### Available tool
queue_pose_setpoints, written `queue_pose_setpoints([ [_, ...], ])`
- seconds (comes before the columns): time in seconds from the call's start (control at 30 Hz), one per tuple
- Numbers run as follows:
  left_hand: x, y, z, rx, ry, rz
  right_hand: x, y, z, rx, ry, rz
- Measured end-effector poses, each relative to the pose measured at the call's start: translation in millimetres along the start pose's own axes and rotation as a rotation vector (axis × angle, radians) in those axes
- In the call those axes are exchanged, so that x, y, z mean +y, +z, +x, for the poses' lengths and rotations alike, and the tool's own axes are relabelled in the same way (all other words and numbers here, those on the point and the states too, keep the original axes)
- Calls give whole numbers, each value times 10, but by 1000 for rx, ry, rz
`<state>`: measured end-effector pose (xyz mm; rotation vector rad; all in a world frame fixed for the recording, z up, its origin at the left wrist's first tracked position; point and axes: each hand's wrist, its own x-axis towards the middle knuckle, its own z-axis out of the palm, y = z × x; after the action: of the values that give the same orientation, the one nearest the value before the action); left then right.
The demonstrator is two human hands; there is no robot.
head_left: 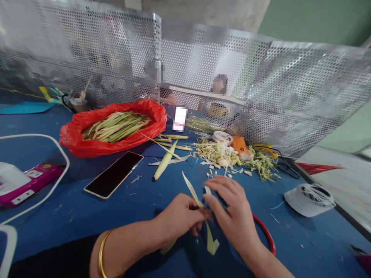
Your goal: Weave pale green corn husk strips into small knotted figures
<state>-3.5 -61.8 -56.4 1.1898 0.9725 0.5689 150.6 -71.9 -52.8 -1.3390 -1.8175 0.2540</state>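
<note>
My left hand pinches a pale green leaf strip, which looks like corn husk. One end points up past the fingers, and a bent end hangs below them. Close beside it on the right is my right hand, its thumb and forefinger closed around a small pale leaf piece. Whether that piece joins the strip is hidden. Beyond the hands lies a pointed, folded pale leaf on the blue tabletop. A curved red handle shows partly from behind my right wrist.
A red plastic bag holds many leaf strips. Leaf scraps and a tape roll lie farther back. A phone, a magenta power strip and a white coil flank the hands. A perforated metal screen stands behind.
</note>
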Motion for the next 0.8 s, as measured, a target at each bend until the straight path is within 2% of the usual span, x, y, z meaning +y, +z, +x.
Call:
queue_pose_setpoints([
  [0.07,-20,34,-14,24,6,91,-67,13,-18,-156,-30,56],
  [0.13,-38,61,-26,32,-1,157,-112,46,-38,-211,16,150],
  [0.33,-52,71,-42,12,31,154,-129,88,-87,-140,121,281],
  [0.63,-32,63,-79,-96,28,202,-149,133,-172,-50,43,269],
  [0.8,-59,83,-62,-75,-14,32,-103,122,-123,-71,71,285],
])
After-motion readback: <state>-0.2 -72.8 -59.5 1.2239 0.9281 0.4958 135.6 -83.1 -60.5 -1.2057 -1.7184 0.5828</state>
